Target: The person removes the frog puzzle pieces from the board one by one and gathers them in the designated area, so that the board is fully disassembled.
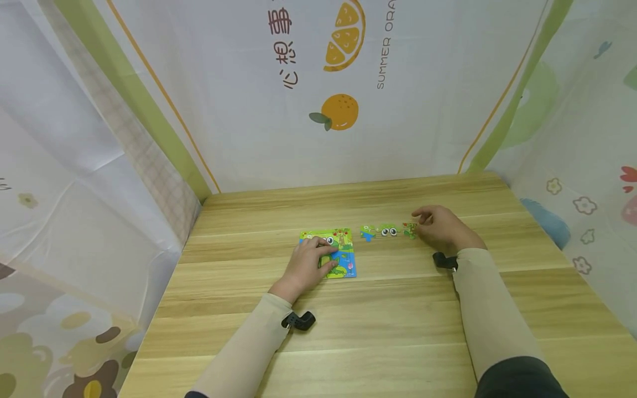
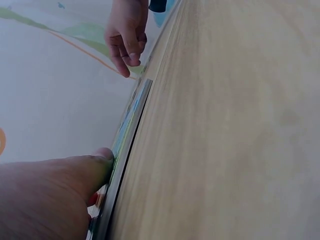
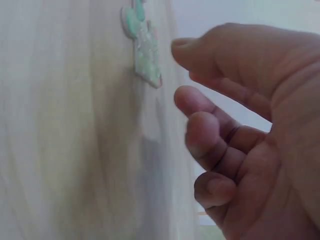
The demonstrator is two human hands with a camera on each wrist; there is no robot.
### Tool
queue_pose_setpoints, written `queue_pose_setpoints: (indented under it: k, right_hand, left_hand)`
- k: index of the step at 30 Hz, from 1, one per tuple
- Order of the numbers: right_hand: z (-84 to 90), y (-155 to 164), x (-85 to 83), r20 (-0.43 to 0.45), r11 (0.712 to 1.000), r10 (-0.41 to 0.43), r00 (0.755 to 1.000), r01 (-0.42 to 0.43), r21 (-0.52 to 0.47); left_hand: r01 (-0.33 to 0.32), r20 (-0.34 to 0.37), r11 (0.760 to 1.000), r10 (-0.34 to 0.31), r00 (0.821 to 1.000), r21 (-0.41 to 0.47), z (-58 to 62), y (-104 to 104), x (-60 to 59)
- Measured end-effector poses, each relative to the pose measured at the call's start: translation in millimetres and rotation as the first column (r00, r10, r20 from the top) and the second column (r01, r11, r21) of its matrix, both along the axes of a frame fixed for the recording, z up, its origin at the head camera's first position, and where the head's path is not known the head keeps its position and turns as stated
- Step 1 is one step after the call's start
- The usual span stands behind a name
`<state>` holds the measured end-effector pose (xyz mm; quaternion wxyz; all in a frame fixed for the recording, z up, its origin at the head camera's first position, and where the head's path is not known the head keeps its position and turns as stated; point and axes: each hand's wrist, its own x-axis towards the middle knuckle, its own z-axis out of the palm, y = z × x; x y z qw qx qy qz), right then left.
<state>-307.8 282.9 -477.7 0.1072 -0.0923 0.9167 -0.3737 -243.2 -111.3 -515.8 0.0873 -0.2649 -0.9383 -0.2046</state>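
A cartoon jigsaw puzzle with a green frog-like figure lies flat in its thin square board on the table. My left hand rests over its left and middle part, hiding some of the picture. In the left wrist view, the thumb lies at the edge of the board. Three loose puzzle pieces make a row to the right: a green and blue one, one with two big eyes and a green one with red spots. Beside that last piece hovers my right hand, fingers loosely bent and holding nothing.
The wooden table ends at a white curtain printed with oranges. More printed cloth hangs along the left and right sides. Each wrist wears a small black camera, one left and one right.
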Motion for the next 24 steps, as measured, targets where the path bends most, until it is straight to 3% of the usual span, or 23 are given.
queue_pose_setpoints:
  k: [6, 12, 24]
  right_hand:
    - [3.5, -4, -7.8, -0.125, 0.999, 0.039, 0.991, -0.035, 0.035]
    - [8.0, -18, -10.1, -0.169, 0.998, 0.048, 0.984, -0.043, 0.034]
    - [8.9, -64, -11.2, -0.21, 0.993, 0.121, 0.97, -0.117, 0.031]
  left_hand:
    - [0.003, -0.025, 0.998, -0.001, 1.0, 0.062, -0.7, -1, -0.8]
    - [-0.014, -0.021, 0.993, 0.017, 1.0, 0.12, 0.7, -6, -2.2]
    - [-0.064, 0.116, 0.984, 0.045, 0.992, 0.166, 8.4, -40, -4.1]
